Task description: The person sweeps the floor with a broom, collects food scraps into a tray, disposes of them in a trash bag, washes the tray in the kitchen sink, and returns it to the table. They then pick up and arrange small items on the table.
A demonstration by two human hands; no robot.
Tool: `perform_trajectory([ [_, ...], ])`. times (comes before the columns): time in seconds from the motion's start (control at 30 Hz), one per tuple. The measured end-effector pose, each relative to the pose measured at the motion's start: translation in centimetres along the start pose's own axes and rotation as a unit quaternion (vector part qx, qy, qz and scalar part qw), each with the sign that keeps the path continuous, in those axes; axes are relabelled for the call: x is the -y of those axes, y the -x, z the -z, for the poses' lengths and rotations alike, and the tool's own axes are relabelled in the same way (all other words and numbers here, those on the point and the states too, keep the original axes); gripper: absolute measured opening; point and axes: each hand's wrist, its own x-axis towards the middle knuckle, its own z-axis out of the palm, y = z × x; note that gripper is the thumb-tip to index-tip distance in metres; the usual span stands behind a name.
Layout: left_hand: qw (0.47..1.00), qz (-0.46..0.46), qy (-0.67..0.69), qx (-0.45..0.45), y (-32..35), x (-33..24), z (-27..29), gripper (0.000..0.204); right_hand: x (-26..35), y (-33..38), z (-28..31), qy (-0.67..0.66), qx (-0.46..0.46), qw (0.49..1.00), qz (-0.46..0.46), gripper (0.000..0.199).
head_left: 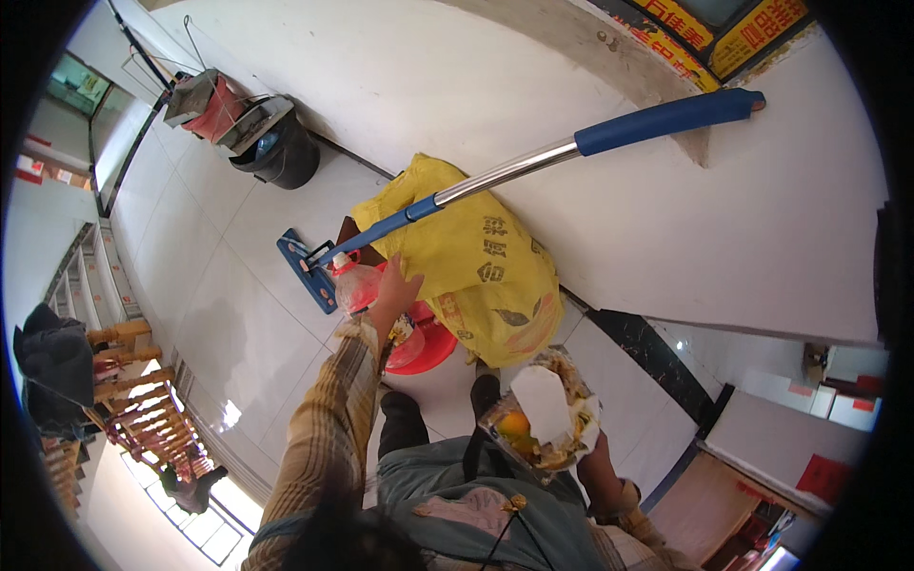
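Yellow sack (476, 266) of printed fabric, the biggest thing in the work, lies slumped on the tiled floor (243, 285), close to the dark edge where that floor meets the white wall (666, 219). Its opening is not clearly in view, so how full it is cannot be judged. Next in size, the mop (505, 174) slants across it, blue head down on the floor to the left, handle up before the wall (whether the pole touches the sack, I cannot tell). A round red plastic piece (440, 344) sits on the floor by the sack's near left edge, partly hidden.

Smaller again is the clear packet (543, 409), with a white panel and something orange inside; it is off the floor, outside the sack. The clear bottle (354, 285) with a red top is likewise outside, at the sack's left edge.

The right hand (598, 476) has its grip closed on the packet's right side. The left hand (393, 293) reaches between bottle and sack, fingers partly spread; whether they pinch either cannot be told. Handling looks part-way to me: packet picked up but not set down, bottle and red piece not inside the sack.
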Motion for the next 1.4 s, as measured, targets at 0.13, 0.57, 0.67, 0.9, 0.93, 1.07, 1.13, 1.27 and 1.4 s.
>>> perform_trajectory([
  [0.13,0.983,0.12,0.138,0.028,-3.0,0.6,-3.1,0.06,2.9,0.3,3.2,-0.035,-0.018,0.999,-0.001,0.038],
  [0.57,0.948,-0.141,-0.018,0.285,5.4,-21.9,-2.5,0.067,9.3,-1.0,4.6,-0.029,0.042,0.998,0.039,0.04],
  [0.67,0.924,-0.211,-0.003,0.319,7.4,-23.9,-3.8,0.065,11.5,-0.1,3.3,0.046,0.07,0.995,0.051,0.042],
  [0.9,0.798,-0.112,0.437,0.4,14.7,-22.0,-7.2,0.051,13.3,1.1,1.1,0.093,0.103,0.99,0.024,0.041],
  [0.93,0.822,-0.129,0.395,0.391,15.8,-21.4,-7.1,0.051,12.7,0.6,1.3,0.156,0.124,0.979,0.048,0.041],
  [1.07,0.897,-0.176,0.232,0.333,18.6,-19.0,-5.9,0.052,11.6,-0.5,-0.8,0.196,0.158,0.966,0.053,0.041],
  [1.13,0.912,-0.185,0.185,0.315,19.4,-18.5,-5.3,0.052,11.2,-1.1,-2.5,0.178,0.161,0.97,0.043,0.039],
  [1.27,0.924,-0.19,0.137,0.302,20.1,-18.2,-4.4,0.053,8.9,-3.7,-3.9,0.178,0.167,0.969,0.025,0.037],
  [1.4,0.92,-0.219,0.11,0.307,20.5,-18.8,-4.1,0.054,8.5,-5.3,-6.2,0.183,0.147,0.972,0.005,0.035],
])
